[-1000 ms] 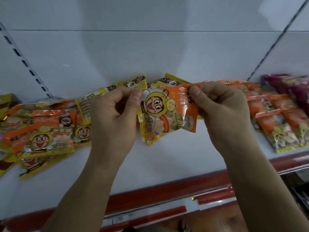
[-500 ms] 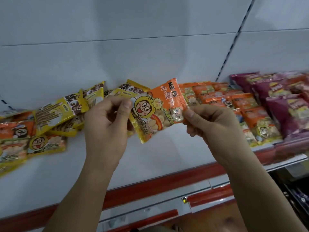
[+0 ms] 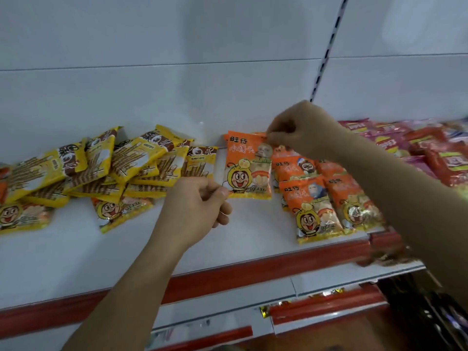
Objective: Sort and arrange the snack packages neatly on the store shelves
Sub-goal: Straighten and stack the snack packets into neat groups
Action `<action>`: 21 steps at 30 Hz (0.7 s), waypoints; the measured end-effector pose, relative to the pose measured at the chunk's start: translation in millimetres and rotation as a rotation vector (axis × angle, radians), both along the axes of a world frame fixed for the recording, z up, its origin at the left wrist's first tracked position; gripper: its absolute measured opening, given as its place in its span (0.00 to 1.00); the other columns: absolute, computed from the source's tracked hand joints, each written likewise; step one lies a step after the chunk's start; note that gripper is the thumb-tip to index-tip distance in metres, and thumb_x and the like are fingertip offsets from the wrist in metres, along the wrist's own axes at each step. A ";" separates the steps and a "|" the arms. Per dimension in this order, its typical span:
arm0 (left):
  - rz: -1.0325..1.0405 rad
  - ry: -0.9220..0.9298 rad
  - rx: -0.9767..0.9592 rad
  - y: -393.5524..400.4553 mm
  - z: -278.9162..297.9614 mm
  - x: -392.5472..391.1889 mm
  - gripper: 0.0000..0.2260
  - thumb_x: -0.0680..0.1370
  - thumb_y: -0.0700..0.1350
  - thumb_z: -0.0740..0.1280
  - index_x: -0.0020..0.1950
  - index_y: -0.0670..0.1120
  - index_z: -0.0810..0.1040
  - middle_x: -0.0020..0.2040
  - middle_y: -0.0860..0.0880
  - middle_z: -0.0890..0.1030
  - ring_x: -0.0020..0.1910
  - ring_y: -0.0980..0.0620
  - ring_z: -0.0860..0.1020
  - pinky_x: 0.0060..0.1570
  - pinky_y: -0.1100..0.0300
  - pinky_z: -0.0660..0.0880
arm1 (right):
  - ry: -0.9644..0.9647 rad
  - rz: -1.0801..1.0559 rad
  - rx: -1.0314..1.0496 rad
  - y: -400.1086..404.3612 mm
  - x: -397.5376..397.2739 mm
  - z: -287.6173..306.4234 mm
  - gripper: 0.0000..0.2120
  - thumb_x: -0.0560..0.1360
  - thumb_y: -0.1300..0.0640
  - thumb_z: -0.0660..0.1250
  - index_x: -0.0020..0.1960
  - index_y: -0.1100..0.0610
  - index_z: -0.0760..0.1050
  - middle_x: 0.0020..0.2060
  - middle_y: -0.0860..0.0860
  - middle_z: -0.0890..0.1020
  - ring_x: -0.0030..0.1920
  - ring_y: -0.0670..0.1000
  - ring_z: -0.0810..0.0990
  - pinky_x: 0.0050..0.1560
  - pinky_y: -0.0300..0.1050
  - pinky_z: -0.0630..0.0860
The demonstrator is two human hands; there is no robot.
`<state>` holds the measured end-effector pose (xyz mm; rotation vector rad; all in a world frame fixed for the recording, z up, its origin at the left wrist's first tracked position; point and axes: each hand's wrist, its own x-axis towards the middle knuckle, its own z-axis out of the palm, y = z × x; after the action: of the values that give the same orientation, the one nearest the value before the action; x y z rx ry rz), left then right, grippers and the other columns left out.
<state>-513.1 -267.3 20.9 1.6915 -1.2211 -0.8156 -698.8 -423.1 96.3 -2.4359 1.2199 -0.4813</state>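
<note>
In the head view, an orange snack packet (image 3: pixel 247 168) lies at centre frame on the white shelf (image 3: pixel 253 236). The right hand (image 3: pixel 301 130) pinches its top right corner, and the left hand (image 3: pixel 200 206) pinches its lower left edge. Yellow packets (image 3: pixel 131 160) are piled at left, with orange rows (image 3: pixel 326 198) just beside the packet at right.

Soft, even light fell from above; the right forearm (image 3: pixel 417 198) at 3 o'clock was motion-blurred, and wide-angle distortion bowed the shelf (image 3: pixel 76 262) edges.
</note>
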 end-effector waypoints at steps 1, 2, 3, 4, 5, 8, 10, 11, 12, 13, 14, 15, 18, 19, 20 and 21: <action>0.003 -0.062 0.012 -6.3 0.0 -2.7 0.09 0.83 0.42 0.66 0.44 0.45 0.83 0.35 0.50 0.85 0.32 0.52 0.84 0.35 0.54 0.78 | 0.034 0.034 -0.015 -13.3 5.8 1.0 0.05 0.79 0.56 0.70 0.49 0.54 0.85 0.35 0.40 0.81 0.32 0.35 0.77 0.35 0.27 0.68; 0.013 -0.135 0.025 -12.9 -0.6 -4.9 0.10 0.83 0.43 0.65 0.44 0.46 0.83 0.34 0.51 0.85 0.31 0.54 0.83 0.35 0.55 0.77 | 0.058 0.057 -0.031 -25.3 11.7 0.1 0.05 0.79 0.57 0.70 0.51 0.54 0.85 0.37 0.41 0.81 0.35 0.36 0.77 0.36 0.27 0.68; 0.027 -0.206 0.038 -20.2 -2.7 -6.1 0.11 0.83 0.43 0.65 0.43 0.47 0.83 0.34 0.52 0.84 0.31 0.55 0.83 0.36 0.56 0.77 | 0.085 0.072 -0.049 -35.4 17.2 -1.6 0.06 0.79 0.57 0.69 0.52 0.55 0.85 0.40 0.43 0.82 0.38 0.37 0.77 0.38 0.28 0.69; 0.039 -0.266 0.049 -27.1 -5.8 -6.8 0.12 0.83 0.44 0.64 0.42 0.48 0.82 0.34 0.52 0.84 0.32 0.55 0.82 0.38 0.55 0.79 | 0.114 0.078 -0.061 -44.1 22.3 -4.4 0.06 0.79 0.57 0.69 0.52 0.55 0.85 0.42 0.45 0.84 0.40 0.38 0.78 0.39 0.30 0.70; 0.045 -0.323 0.059 -33.2 -10.0 -6.8 0.12 0.82 0.45 0.65 0.40 0.48 0.82 0.34 0.52 0.84 0.32 0.53 0.82 0.39 0.52 0.80 | 0.141 0.082 -0.065 -51.1 26.4 -8.1 0.06 0.79 0.57 0.70 0.52 0.55 0.85 0.44 0.47 0.85 0.41 0.42 0.79 0.41 0.32 0.72; 0.070 -0.496 0.081 -42.2 -22.0 -10.8 0.14 0.80 0.47 0.67 0.35 0.48 0.81 0.31 0.50 0.82 0.32 0.51 0.81 0.38 0.48 0.81 | 0.178 0.110 -0.063 -62.1 33.8 -17.7 0.07 0.79 0.58 0.70 0.53 0.56 0.86 0.46 0.50 0.86 0.45 0.48 0.83 0.49 0.42 0.79; 0.114 -0.531 0.079 -42.8 -24.7 -15.1 0.13 0.79 0.48 0.68 0.35 0.49 0.82 0.32 0.51 0.82 0.32 0.53 0.80 0.37 0.49 0.81 | 0.180 0.128 -0.073 -64.9 34.7 -22.4 0.07 0.79 0.58 0.70 0.53 0.57 0.86 0.46 0.51 0.87 0.46 0.50 0.83 0.50 0.42 0.79; 0.134 -0.527 0.071 -42.9 -25.3 -16.9 0.11 0.79 0.48 0.69 0.37 0.49 0.83 0.33 0.52 0.82 0.33 0.53 0.80 0.37 0.49 0.81 | 0.185 0.131 -0.079 -65.5 34.3 -24.3 0.07 0.79 0.58 0.70 0.53 0.57 0.86 0.46 0.51 0.86 0.46 0.50 0.83 0.49 0.41 0.78; 0.153 -0.515 0.064 -43.0 -25.8 -18.3 0.10 0.78 0.48 0.69 0.38 0.49 0.84 0.34 0.54 0.82 0.34 0.54 0.80 0.37 0.50 0.81 | 0.193 0.131 -0.081 -66.1 33.5 -26.1 0.07 0.79 0.59 0.70 0.53 0.57 0.86 0.46 0.51 0.86 0.46 0.50 0.83 0.48 0.41 0.78; 0.170 -0.499 0.059 -43.0 -26.0 -19.3 0.08 0.77 0.49 0.70 0.39 0.50 0.85 0.35 0.54 0.82 0.35 0.54 0.80 0.38 0.50 0.81 | 0.200 0.131 -0.084 -66.3 32.8 -27.8 0.07 0.79 0.59 0.69 0.53 0.58 0.86 0.46 0.51 0.86 0.46 0.50 0.83 0.47 0.41 0.78; 0.185 -0.481 0.057 -43.0 -26.1 -20.2 0.07 0.77 0.49 0.71 0.40 0.51 0.85 0.35 0.55 0.83 0.36 0.55 0.81 0.39 0.50 0.81 | 0.207 0.132 -0.089 -66.6 32.3 -29.7 0.07 0.79 0.60 0.69 0.53 0.58 0.86 0.46 0.52 0.86 0.45 0.50 0.83 0.47 0.41 0.78; 0.198 -0.465 0.056 -43.1 -26.6 -20.7 0.06 0.76 0.50 0.72 0.40 0.51 0.86 0.35 0.56 0.83 0.37 0.55 0.81 0.39 0.50 0.81 | 0.216 0.135 -0.097 -66.2 32.0 -31.3 0.08 0.79 0.60 0.68 0.52 0.59 0.86 0.46 0.52 0.86 0.45 0.50 0.82 0.47 0.42 0.78; 0.220 -0.464 0.067 -43.8 -27.9 -24.9 0.04 0.74 0.51 0.74 0.41 0.54 0.85 0.35 0.59 0.82 0.38 0.58 0.80 0.39 0.52 0.81 | 0.225 0.121 -0.114 -66.2 32.4 -34.4 0.08 0.78 0.61 0.68 0.51 0.59 0.86 0.46 0.52 0.86 0.44 0.51 0.83 0.49 0.46 0.81; 0.225 -0.479 0.073 -44.2 -28.0 -26.6 0.04 0.74 0.52 0.74 0.41 0.54 0.84 0.35 0.60 0.81 0.38 0.59 0.80 0.39 0.53 0.81 | 0.228 0.107 -0.111 -66.5 32.4 -34.6 0.07 0.78 0.61 0.68 0.51 0.58 0.86 0.46 0.52 0.86 0.44 0.51 0.83 0.49 0.48 0.82; 0.230 -0.496 0.077 -44.5 -28.0 -27.8 0.05 0.75 0.53 0.74 0.40 0.54 0.83 0.34 0.60 0.80 0.37 0.59 0.79 0.38 0.54 0.80 | 0.237 0.092 -0.109 -66.9 32.6 -35.2 0.07 0.78 0.60 0.69 0.51 0.57 0.86 0.46 0.52 0.86 0.44 0.52 0.83 0.49 0.49 0.83; 0.232 -0.512 0.076 -45.1 -28.0 -28.4 0.06 0.75 0.53 0.74 0.40 0.55 0.82 0.34 0.60 0.80 0.37 0.59 0.79 0.37 0.55 0.80 | 0.249 0.077 -0.111 -67.5 32.9 -35.6 0.06 0.78 0.60 0.70 0.51 0.56 0.85 0.46 0.52 0.86 0.44 0.52 0.83 0.49 0.49 0.83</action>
<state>-541.5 -312.5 -7.1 2.1372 -1.2995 -0.2945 -665.9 -490.5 60.7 -2.6905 1.2175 -0.2333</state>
